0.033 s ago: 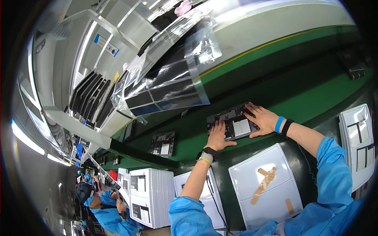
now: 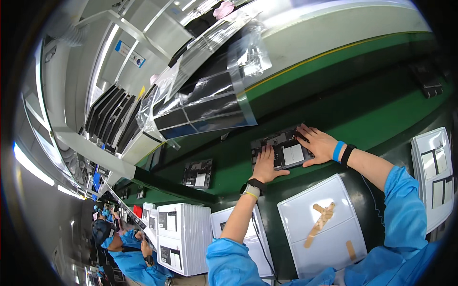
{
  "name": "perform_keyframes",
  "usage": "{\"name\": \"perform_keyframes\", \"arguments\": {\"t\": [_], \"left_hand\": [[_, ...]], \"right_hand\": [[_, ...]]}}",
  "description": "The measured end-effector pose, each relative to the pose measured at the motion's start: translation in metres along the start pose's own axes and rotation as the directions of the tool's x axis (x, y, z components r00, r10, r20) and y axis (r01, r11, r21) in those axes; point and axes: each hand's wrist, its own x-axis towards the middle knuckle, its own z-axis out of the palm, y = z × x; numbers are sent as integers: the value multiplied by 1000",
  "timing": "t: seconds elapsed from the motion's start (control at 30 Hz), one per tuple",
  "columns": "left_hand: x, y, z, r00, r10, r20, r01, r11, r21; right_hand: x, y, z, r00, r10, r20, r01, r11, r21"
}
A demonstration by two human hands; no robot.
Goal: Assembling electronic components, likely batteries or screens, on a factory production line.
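Note:
An opened, flat black electronic device (image 2: 280, 139) with bare circuit boards and a white rectangular block lies on the green conveyor belt (image 2: 353, 121). My left hand (image 2: 265, 168) rests on its left end, fingers flat and thumb stretched out to the right. On its right end lies my right hand (image 2: 320, 146), with the fingers spread. Neither hand is wrapped around anything. Nearer to me, a white tray (image 2: 298, 217) carries crossed tan tape strips (image 2: 320, 224). A similar opened device (image 2: 197, 173) sits farther left on the belt.
White trays (image 2: 193, 238) stand stacked at the lower left, with another white tray (image 2: 217, 220) beside them. More trays (image 2: 429, 143) lie at the right. Clear plastic-wrapped dark sheets (image 2: 205, 105) overhang the belt's far side. A co-worker in blue (image 2: 136, 255) sits at left.

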Motion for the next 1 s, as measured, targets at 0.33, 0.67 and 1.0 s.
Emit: {"name": "perform_keyframes", "arguments": {"t": [0.33,0.67,1.0], "left_hand": [[-16,10,9,988,-37,-149,37,999,-3],[-49,8,-68,979,-203,15,197,929,-313],[-307,-42,-38,942,-303,142,320,939,-124]], "right_hand": [[16,-35,22,998,-31,49,30,999,19],[13,-30,-29,998,64,-19,-47,869,492],[-101,-121,-178,994,82,-66,8,560,828]]}}
